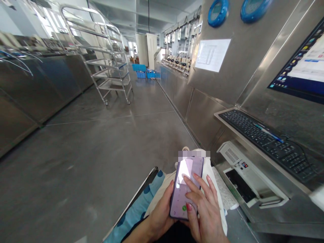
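A smartphone (178,199) with a lit screen lies tilted in my left hand (160,216), its thumb along the left edge and the other fingers hidden beneath. The screen shows a green round button near the bottom and a bright glare at the top. Over the right half of the glass, my right hand (208,211) has its fingers spread, the fingertips at or just above the screen; I cannot tell which of them touch it. Below the phone is my lap, with light cloth (158,199) and a blue dotted cloth (136,206).
To the right, a keyboard (253,135) with a blue pen (268,132) on it sits on a shelf below a monitor (301,64). A white machine (253,179) is underneath. Ahead stand a wheeled metal rack (106,64) and blue crates (141,74); metal cabinets (50,77) line the left.
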`<state>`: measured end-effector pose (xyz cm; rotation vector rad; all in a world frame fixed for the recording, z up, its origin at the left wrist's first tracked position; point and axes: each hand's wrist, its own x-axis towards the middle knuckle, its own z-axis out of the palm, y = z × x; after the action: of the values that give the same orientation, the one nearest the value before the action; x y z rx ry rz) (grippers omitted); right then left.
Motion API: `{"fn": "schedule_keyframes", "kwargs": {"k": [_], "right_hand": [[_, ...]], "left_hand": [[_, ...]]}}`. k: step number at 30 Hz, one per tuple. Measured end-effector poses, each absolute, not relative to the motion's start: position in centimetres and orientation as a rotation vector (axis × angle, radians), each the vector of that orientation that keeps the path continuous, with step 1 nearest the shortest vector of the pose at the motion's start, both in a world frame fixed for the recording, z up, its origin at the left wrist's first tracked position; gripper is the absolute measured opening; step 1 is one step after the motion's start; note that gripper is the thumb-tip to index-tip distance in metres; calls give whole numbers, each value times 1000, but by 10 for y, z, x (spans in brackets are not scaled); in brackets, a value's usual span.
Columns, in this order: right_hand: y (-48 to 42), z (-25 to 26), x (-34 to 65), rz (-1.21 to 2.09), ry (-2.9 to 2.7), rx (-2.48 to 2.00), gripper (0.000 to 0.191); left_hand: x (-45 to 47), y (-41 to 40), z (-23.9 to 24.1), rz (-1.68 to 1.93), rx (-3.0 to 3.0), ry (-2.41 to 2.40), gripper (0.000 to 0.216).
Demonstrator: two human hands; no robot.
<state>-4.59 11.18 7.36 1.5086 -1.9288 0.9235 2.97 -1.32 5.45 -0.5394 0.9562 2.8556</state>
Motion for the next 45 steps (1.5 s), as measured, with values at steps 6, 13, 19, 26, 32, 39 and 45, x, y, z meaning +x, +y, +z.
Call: {"fn": "schedule_keyframes", "kwargs": {"k": [6,13,19,26,32,39,45], "right_hand": [[118,71,-43,1091,-1850,1407,20],[124,69,-37,1190,-1787,1356,22],[131,69,-36,1117,-1776,1489,22],[128,72,-37,1029,-1757,1506,20],[134,58,-37,1119,-1761,1482,21],[125,68,-39,1212,-1789,1315,17],[117,76,-44,1144,-1831,1322,21]], "left_hand": [[32,-16,45,2954,-357,761,53],[31,-24,47,2953,-177,718,57],[31,-25,53,2959,-178,694,69],[30,-27,52,2932,-113,698,77],[31,-25,49,2947,-83,716,67],[31,-20,46,2953,-159,845,54],[33,-17,43,2970,-113,840,46]]}}
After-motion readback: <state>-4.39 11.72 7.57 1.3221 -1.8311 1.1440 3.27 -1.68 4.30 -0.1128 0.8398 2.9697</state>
